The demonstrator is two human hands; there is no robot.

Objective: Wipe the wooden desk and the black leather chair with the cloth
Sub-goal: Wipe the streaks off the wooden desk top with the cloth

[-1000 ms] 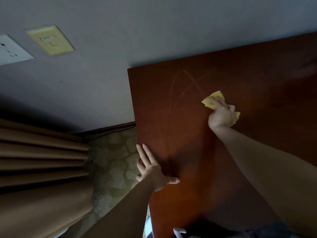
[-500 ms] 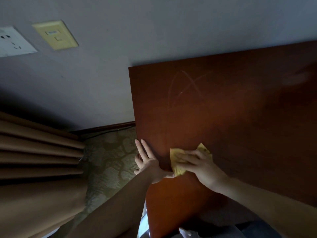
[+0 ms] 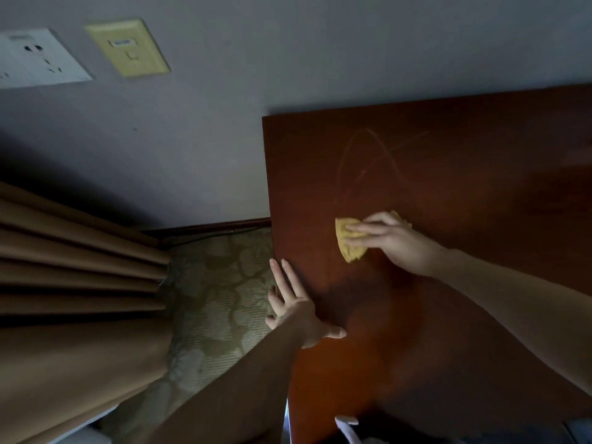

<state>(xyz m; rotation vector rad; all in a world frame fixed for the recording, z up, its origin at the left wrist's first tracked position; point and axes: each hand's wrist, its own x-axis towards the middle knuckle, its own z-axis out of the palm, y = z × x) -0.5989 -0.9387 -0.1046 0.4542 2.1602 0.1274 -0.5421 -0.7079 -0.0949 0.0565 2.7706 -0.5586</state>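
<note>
In the head view, the desk-wiping step is judged to be in hand: a crumpled yellow cloth (image 3: 349, 244) is pressed onto the reddish-brown wooden desk top (image 3: 480, 283) by the right hand (image 3: 395, 241). Its fingers (image 3: 362, 226) are laid nearly straight across the fabric rather than clenched round it (the thumb is hidden, so any tuck beneath cannot be told). The cloth lies towards the desk's left edge, just below a set of faint pale arc-shaped smears (image 3: 368, 158) on the surface. The left hand (image 3: 298, 312) is spread flat and released on that left edge, grasping nothing, with its fingers straight and its thumb out on the wood. The black leather chair is not seen. A grey wall carrying a white socket plate (image 3: 38, 59) and a yellowed switch plate (image 3: 128, 48), tan pleated curtains (image 3: 80, 267) and a patterned carpet (image 3: 217, 299) are seen beyond the edge. The next move is judged to call for strokes carried up over the smears and across the dim right part, with pressure kept even. Compared with half a second ago, the cloth is found farther from the bracing thumb, which it then nearly touched; the left hand is unchanged.
</note>
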